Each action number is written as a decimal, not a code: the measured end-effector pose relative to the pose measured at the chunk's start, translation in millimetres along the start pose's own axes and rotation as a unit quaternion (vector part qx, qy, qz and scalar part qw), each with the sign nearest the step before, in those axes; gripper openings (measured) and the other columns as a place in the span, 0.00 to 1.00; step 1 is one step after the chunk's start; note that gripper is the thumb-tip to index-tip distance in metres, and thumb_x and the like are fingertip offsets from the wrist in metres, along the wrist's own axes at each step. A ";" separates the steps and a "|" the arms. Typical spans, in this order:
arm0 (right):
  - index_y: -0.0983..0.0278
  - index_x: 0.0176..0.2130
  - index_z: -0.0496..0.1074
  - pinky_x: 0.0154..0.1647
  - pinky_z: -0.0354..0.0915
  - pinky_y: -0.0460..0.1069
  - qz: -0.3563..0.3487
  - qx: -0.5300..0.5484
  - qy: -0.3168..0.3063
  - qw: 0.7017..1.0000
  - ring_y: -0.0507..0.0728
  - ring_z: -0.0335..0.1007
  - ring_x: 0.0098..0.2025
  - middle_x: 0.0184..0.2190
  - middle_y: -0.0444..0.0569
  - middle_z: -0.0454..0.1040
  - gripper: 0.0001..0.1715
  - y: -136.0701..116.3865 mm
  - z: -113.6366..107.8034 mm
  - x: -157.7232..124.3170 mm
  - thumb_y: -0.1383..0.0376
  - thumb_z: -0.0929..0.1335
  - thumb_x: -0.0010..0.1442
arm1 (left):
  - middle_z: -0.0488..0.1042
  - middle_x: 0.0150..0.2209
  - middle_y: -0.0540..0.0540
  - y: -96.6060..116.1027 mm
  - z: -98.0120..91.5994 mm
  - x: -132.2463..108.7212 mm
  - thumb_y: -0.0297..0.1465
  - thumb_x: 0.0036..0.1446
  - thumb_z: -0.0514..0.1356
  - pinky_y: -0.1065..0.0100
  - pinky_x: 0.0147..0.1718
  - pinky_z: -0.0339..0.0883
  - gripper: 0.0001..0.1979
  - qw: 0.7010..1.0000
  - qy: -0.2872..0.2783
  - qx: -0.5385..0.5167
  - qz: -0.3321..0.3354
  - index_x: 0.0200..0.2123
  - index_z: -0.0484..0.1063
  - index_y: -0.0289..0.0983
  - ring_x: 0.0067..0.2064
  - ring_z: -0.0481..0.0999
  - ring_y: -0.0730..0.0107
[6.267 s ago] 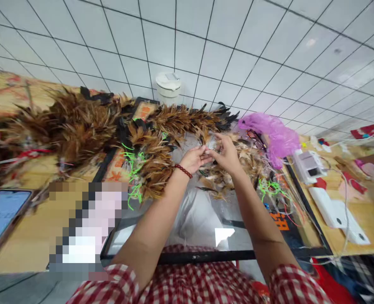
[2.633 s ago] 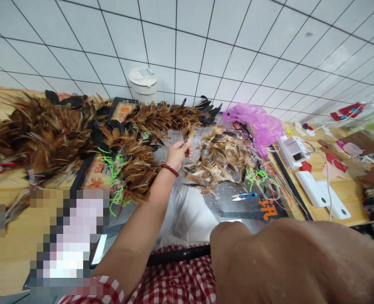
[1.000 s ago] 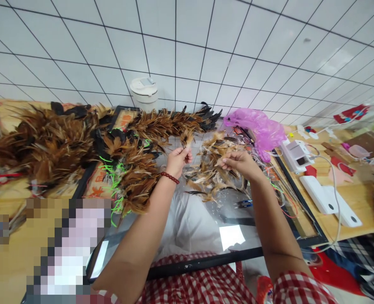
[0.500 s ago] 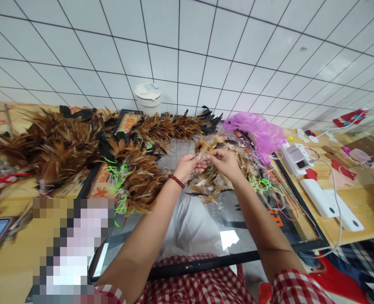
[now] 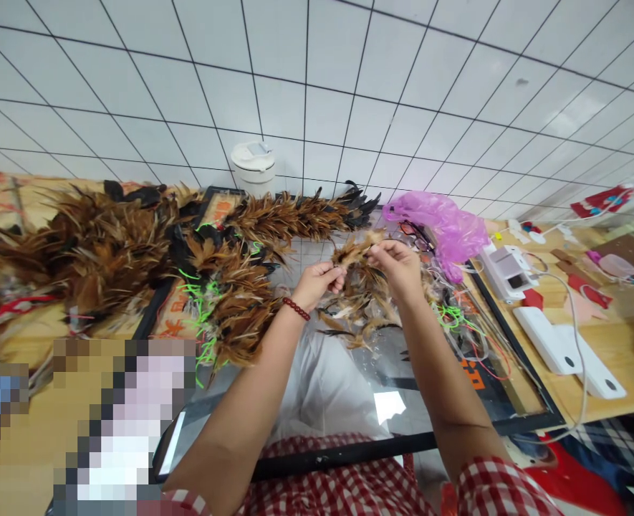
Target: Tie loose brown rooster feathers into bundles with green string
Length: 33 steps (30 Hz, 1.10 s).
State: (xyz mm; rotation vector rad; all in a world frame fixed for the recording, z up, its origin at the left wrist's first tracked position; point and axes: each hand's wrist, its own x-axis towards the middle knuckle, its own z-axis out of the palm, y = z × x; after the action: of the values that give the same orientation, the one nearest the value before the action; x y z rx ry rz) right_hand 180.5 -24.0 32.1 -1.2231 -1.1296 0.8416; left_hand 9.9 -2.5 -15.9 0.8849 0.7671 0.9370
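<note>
My left hand, with a dark red bead bracelet on its wrist, is closed in a pinch on a small bunch of brown feathers. The bunch stands up just beyond the fingertips. To its right, the thumb and fingers of my right hand are pinched together at a light tan feather. What exactly lies between those fingertips is partly hidden. Beneath both hands a pile of loose tan and brown feathers is spread on a glass-topped surface.
Brown feather garlands and bushy bundles lie left and behind, with green ties. A white lidded cup stands by the tiled wall. At right are a purple plastic bag, a white power strip and a cable.
My right hand has moved slightly right and up, away from my left, and the gap between them has widened. My left hand has stayed almost in place.
</note>
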 end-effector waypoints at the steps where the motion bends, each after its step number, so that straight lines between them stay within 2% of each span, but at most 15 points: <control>1: 0.62 0.30 0.69 0.30 0.65 0.47 -0.005 0.020 0.034 0.999 0.51 0.67 0.26 0.25 0.44 0.73 0.15 -3.2 -6.3 3.2 0.56 0.73 0.47 | 0.71 0.19 0.50 1.7 -1.1 -0.3 0.35 0.47 0.69 0.75 0.19 0.61 0.13 1.000 0.004 -0.015 0.004 0.24 0.72 0.31 0.19 0.68 0.79; 3: 0.62 0.31 0.69 0.30 0.65 0.47 -0.018 0.045 0.086 0.995 0.50 0.66 0.26 0.27 0.44 0.73 0.16 -7.8 -19.9 9.7 0.56 0.74 0.46 | 0.70 0.19 0.51 5.4 -3.1 -1.0 0.36 0.45 0.70 0.75 0.19 0.60 0.14 0.999 0.007 -0.044 0.009 0.25 0.71 0.31 0.20 0.67 0.79; 5: 0.62 0.31 0.70 0.28 0.63 0.46 -0.024 0.052 0.114 0.992 0.49 0.65 0.25 0.26 0.44 0.72 0.17 -9.1 -31.6 14.9 0.55 0.74 0.45 | 0.69 0.20 0.52 8.6 -5.0 -1.7 0.36 0.44 0.71 0.75 0.19 0.58 0.15 0.997 0.010 -0.074 0.013 0.26 0.71 0.31 0.20 0.67 0.79; 9: 0.62 0.30 0.71 0.27 0.62 0.46 -0.018 0.017 0.097 0.995 0.49 0.63 0.25 0.25 0.44 0.71 0.18 -4.5 -36.1 15.8 0.54 0.75 0.45 | 0.67 0.20 0.53 12.0 -7.9 -2.9 0.35 0.44 0.71 0.77 0.18 0.56 0.15 0.992 -0.001 -0.129 0.007 0.27 0.70 0.32 0.21 0.66 0.81; 11: 0.63 0.30 0.72 0.28 0.62 0.46 0.002 -0.012 0.033 0.999 0.49 0.62 0.25 0.25 0.44 0.71 0.18 -1.6 -27.2 10.3 0.52 0.74 0.46 | 0.65 0.20 0.53 12.5 -9.3 -4.2 0.35 0.44 0.71 0.78 0.18 0.55 0.15 0.989 -0.021 -0.147 -0.003 0.27 0.70 0.32 0.21 0.64 0.82; 13: 0.63 0.33 0.74 0.28 0.62 0.46 0.043 -0.034 -0.074 0.996 0.49 0.62 0.25 0.25 0.43 0.72 0.20 0.5 -13.7 1.9 0.51 0.75 0.46 | 0.63 0.19 0.54 12.2 -10.5 -6.3 0.35 0.43 0.71 0.79 0.17 0.53 0.16 0.987 -0.059 -0.150 -0.026 0.27 0.70 0.32 0.20 0.63 0.82; 17: 0.65 0.33 0.75 0.33 0.65 0.47 0.109 -0.004 -0.282 0.953 0.51 0.66 0.28 0.27 0.44 0.74 0.23 3.2 8.5 -14.7 0.50 0.76 0.43 | 0.62 0.17 0.54 10.7 -11.2 -11.9 0.38 0.37 0.74 0.79 0.15 0.49 0.20 0.975 -0.165 -0.095 -0.115 0.24 0.69 0.32 0.17 0.60 0.83; 20: 0.65 0.30 0.74 0.39 0.68 0.50 0.131 0.028 -0.353 0.926 0.53 0.70 0.31 0.28 0.46 0.76 0.21 4.1 11.2 -20.8 0.53 0.77 0.42 | 0.62 0.15 0.53 9.7 -10.1 -15.2 0.40 0.35 0.74 0.79 0.12 0.46 0.22 0.962 -0.213 -0.050 -0.164 0.21 0.67 0.32 0.15 0.59 0.83; 22: 0.65 0.30 0.74 0.39 0.68 0.50 0.134 0.035 -0.347 0.928 0.53 0.71 0.31 0.28 0.46 0.76 0.21 3.5 9.0 -21.6 0.53 0.77 0.42 | 0.63 0.15 0.53 9.1 -9.4 -15.8 0.40 0.35 0.74 0.78 0.12 0.46 0.21 0.958 -0.226 -0.027 -0.177 0.21 0.68 0.32 0.15 0.59 0.82; 26: 0.65 0.30 0.73 0.31 0.67 0.47 0.137 0.040 -0.299 0.943 0.51 0.68 0.27 0.24 0.43 0.73 0.22 0.7 6.4 -20.2 0.54 0.78 0.41 | 0.65 0.16 0.52 8.0 -9.4 -14.3 0.39 0.39 0.73 0.78 0.12 0.51 0.18 0.955 -0.241 0.007 -0.175 0.23 0.72 0.31 0.15 0.61 0.81; 29: 0.65 0.28 0.72 0.25 0.64 0.45 0.139 0.028 -0.254 0.957 0.49 0.65 0.23 0.20 0.42 0.70 0.20 0.4 7.3 -18.7 0.55 0.77 0.41 | 0.69 0.19 0.50 8.1 -9.6 -13.2 0.38 0.43 0.71 0.78 0.15 0.59 0.17 0.959 -0.236 0.008 -0.159 0.29 0.75 0.30 0.18 0.66 0.80; 33: 0.66 0.23 0.69 0.23 0.61 0.45 0.128 -0.002 -0.220 0.967 0.48 0.61 0.21 0.18 0.42 0.69 0.19 6.3 8.4 -16.2 0.56 0.76 0.43 | 0.73 0.25 0.45 7.9 -6.9 -13.1 0.42 0.43 0.70 0.74 0.22 0.67 0.22 0.959 -0.234 0.011 -0.162 0.35 0.75 0.31 0.24 0.73 0.74</control>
State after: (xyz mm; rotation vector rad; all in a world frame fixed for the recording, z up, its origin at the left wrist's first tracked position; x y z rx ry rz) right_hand 168.7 -35.9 22.5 -1.2355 -1.3395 1.3564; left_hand -3.9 -9.8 -9.7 0.9210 0.4920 0.4042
